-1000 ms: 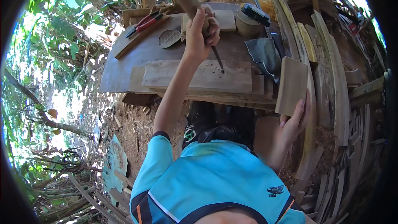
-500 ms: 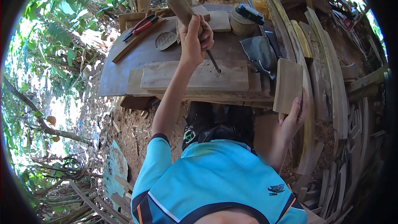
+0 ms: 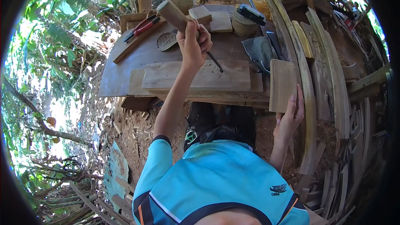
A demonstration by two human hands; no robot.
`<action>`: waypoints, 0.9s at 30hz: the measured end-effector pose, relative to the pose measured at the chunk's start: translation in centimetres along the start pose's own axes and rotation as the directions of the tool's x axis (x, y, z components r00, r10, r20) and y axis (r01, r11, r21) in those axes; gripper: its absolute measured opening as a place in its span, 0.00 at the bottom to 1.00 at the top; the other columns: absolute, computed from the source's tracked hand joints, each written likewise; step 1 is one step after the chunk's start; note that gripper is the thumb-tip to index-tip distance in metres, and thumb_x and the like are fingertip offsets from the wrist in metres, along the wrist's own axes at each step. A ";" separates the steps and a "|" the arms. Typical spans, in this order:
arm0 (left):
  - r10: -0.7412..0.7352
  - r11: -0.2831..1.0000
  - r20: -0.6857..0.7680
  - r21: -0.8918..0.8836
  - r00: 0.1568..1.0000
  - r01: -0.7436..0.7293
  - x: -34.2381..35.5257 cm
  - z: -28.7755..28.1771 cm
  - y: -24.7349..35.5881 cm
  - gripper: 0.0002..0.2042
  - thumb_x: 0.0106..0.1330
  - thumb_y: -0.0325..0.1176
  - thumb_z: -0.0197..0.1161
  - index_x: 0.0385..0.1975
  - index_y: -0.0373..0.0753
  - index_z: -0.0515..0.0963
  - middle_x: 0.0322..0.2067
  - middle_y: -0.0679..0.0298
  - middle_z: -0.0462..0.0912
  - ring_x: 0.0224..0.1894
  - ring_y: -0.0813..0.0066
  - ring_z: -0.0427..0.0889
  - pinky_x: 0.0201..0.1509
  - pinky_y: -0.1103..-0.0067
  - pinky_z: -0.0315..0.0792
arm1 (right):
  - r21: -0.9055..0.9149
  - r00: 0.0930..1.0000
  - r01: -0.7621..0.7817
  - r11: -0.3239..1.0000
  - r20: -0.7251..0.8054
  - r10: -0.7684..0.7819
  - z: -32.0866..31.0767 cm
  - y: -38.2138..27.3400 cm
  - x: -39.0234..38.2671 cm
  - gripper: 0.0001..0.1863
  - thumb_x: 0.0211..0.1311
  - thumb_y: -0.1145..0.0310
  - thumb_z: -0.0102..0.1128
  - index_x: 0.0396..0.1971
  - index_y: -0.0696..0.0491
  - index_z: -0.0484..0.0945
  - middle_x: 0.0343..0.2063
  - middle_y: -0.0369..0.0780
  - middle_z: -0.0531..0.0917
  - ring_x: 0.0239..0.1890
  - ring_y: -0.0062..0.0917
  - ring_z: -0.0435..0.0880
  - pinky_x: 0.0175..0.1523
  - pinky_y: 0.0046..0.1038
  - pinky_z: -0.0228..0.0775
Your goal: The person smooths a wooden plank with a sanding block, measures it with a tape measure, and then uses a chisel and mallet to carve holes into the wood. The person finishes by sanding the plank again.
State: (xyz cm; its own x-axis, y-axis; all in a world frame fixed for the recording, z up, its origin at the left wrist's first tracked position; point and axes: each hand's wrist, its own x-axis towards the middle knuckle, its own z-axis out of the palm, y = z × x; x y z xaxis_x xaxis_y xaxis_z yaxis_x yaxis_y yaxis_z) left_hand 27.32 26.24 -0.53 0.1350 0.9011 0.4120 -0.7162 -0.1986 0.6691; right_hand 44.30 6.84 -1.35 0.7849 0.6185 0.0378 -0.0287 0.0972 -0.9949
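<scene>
My left hand (image 3: 194,41) is wrapped round a tool (image 3: 170,13) with a thick wooden handle and a thin dark metal shaft, tilted over the workbench. Its tip meets a long pale board (image 3: 175,76) lying along the bench's near edge, where small marks show. On the right, my right hand (image 3: 287,123) grips a flat rectangular wooden block (image 3: 283,79) by its lower part, beside the board's right end and raised near the bench edge.
The workbench (image 3: 116,79) holds red-handled pliers (image 3: 144,27), a round wooden piece (image 3: 166,41), small blocks (image 3: 221,21), a dark device (image 3: 251,13) atop a round container (image 3: 242,26), and a grey cloth (image 3: 257,53). Long planks (image 3: 333,75) crowd the right; foliage (image 3: 62,29) fills the left.
The tool's handle and my left hand have shifted left and down, its tip staying near the board. My right hand and the block have moved slightly left.
</scene>
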 end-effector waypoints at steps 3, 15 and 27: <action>-0.001 1.000 0.025 0.021 1.000 0.001 0.0 0.1 0.0 0.16 0.60 0.52 0.52 0.26 0.46 0.63 0.14 0.70 0.58 0.10 0.85 0.51 0.12 0.87 0.43 | -0.003 1.000 0.022 1.000 -0.019 -0.022 0.3 -0.1 -0.1 0.19 0.59 0.63 0.46 0.51 0.52 0.67 0.43 0.38 0.73 0.26 0.11 0.73 0.11 0.11 0.50; -0.007 0.997 0.051 0.072 0.999 0.003 -0.4 0.7 -0.1 0.15 0.60 0.48 0.53 0.25 0.43 0.63 0.13 0.69 0.59 0.10 0.86 0.52 0.11 0.87 0.44 | -0.030 1.000 0.017 0.999 0.009 -0.017 0.3 0.1 0.0 0.19 0.60 0.64 0.45 0.51 0.51 0.67 0.42 0.38 0.74 0.20 0.09 0.70 0.10 0.11 0.47; -0.010 0.998 0.096 0.070 0.995 0.003 -0.5 2.1 -0.1 0.09 0.60 0.36 0.56 0.27 0.39 0.66 0.14 0.68 0.65 0.11 0.87 0.59 0.11 0.88 0.51 | -0.067 0.997 0.062 0.996 0.047 -0.059 0.3 0.0 -0.2 0.19 0.60 0.66 0.45 0.51 0.53 0.67 0.39 0.38 0.76 0.15 0.07 0.67 0.09 0.11 0.46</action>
State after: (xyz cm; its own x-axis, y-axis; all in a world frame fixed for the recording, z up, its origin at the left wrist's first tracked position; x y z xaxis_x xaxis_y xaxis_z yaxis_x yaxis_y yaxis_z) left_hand 28.79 25.02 0.56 0.2068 0.8619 0.4629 -0.6659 -0.2226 0.7120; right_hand 43.94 6.98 -1.30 0.7550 0.6480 0.1005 0.0611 0.0831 -0.9947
